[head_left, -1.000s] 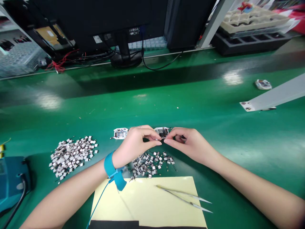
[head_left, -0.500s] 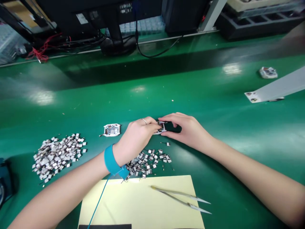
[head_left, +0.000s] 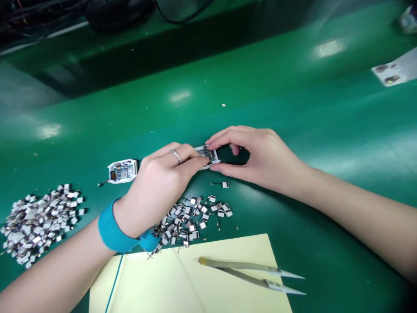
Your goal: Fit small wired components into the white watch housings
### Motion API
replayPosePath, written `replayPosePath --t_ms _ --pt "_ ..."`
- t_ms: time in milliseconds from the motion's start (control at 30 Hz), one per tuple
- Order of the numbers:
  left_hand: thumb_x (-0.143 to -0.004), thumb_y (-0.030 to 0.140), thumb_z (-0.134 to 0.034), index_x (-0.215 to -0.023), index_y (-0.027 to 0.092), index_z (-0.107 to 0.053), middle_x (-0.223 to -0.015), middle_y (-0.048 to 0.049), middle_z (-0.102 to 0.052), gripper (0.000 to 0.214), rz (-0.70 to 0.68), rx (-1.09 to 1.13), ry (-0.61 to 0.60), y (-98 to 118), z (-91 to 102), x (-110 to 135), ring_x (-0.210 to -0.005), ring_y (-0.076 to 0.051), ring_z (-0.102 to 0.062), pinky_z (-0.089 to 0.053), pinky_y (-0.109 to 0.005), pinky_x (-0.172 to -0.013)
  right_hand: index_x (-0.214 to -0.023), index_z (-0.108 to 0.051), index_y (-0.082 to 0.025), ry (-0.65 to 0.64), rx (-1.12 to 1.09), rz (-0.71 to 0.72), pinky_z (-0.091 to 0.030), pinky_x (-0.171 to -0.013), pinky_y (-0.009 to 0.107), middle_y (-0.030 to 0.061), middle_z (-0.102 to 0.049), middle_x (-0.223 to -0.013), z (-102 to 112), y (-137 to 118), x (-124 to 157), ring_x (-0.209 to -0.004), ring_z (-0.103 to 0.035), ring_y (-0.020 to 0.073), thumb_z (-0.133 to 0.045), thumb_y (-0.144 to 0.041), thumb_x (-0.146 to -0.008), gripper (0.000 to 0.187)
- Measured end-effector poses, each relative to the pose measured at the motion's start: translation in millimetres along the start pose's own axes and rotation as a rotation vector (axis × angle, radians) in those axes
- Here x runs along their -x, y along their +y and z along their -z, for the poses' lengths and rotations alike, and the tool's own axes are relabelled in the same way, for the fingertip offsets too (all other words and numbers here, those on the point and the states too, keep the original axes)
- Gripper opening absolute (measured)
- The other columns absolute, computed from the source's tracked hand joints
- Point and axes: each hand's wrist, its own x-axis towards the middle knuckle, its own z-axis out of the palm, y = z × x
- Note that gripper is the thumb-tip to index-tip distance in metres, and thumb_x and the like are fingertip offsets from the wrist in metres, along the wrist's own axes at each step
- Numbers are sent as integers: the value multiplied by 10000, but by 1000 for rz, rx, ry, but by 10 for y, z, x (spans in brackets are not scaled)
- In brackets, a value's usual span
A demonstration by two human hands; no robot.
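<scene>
A white watch case with a circuit board (head_left: 212,155) lies on the green bench between my hands. My right hand (head_left: 254,150) holds its right end, thumb on the near edge and fingertips on the far edge. From the left, my left hand (head_left: 166,174) reaches over the case, fingers bunched and their tips pressing on the board; anything beneath them is hidden. A second open watch case (head_left: 124,171) sits left of my left hand, a short cable sticking out. Below the hands is a pile of small square parts with thin leads (head_left: 192,217), partly covered by my left wrist.
A larger heap of small square parts (head_left: 42,221) lies at the left. Tweezers (head_left: 241,267) rest on a yellow sheet (head_left: 156,278) in front. My left wrist wears a teal strap (head_left: 119,228) with a cord. A white metal bracket (head_left: 397,71) juts in from the right.
The view has tipped down and moved closer, so the monitor has mostly left the picture. Both hands stay at the same watch case, with little change in their hold.
</scene>
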Motion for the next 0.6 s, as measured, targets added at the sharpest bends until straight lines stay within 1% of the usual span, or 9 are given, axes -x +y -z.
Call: replayPosePath --t_ms 167,400,600 --pt "-839 176 -439 -922 186 -602 -862 -12 -609 184 18 21 11 16 -21 -13 -762 -141 -550 -463 -243 -672 -862 -586 -198 18 5 -10 -431 -686 235 -31 -612 -887 -1 3 6 -746 -546 102 -621 -264 -682 195" --pt "-836 174 -451 -913 164 -609 -835 -25 -604 176 29 38 22 31 -44 -17 -738 -149 -529 -442 -257 -638 -849 -596 -187 37 3 -9 -435 -677 218 -38 -605 -887 -11 3 11 -733 -549 88 -611 -278 -684 189" --pt "-839 203 -452 -901 207 -607 -839 -5 -596 167 70 59 6 28 -34 -11 -757 -150 -525 -439 -259 -646 -851 -598 -195 39 10 -18 -437 -666 224 -35 -605 -897 -14 3 13 -724 -552 91 -611 -277 -684 187"
